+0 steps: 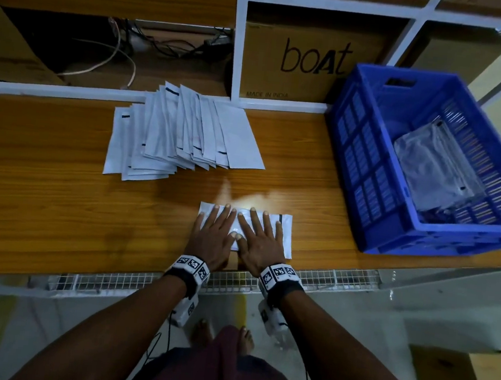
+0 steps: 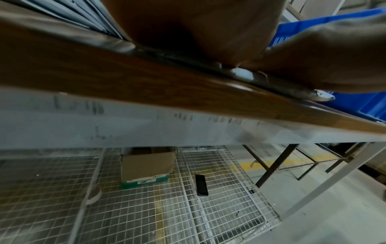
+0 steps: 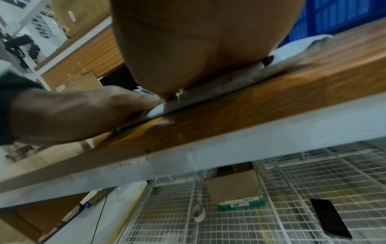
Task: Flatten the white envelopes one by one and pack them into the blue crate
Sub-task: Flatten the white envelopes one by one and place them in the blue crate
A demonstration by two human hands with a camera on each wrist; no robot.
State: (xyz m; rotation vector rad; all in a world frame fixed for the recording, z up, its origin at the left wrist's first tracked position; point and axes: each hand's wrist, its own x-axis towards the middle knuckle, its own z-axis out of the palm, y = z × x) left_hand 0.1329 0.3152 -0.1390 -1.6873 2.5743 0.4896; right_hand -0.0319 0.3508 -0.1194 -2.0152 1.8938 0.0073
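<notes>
One white envelope (image 1: 286,227) lies flat near the front edge of the wooden table (image 1: 43,200). My left hand (image 1: 213,232) and right hand (image 1: 261,240) press on it side by side, palms down and fingers spread straight. A fanned pile of white envelopes (image 1: 184,134) sits behind them, left of centre. The blue crate (image 1: 364,170) stands at the right with flattened envelopes (image 1: 432,167) inside. In the wrist views each palm (image 2: 198,33) (image 3: 198,41) sits on the envelope's near edge (image 2: 242,74) (image 3: 229,77).
A cardboard box marked "boat" (image 1: 311,57) stands in the white shelf behind the crate. Cables (image 1: 119,45) lie in the left compartment. Under the table is a wire rack (image 2: 146,206) with a small box (image 2: 146,166) and a phone (image 2: 201,184).
</notes>
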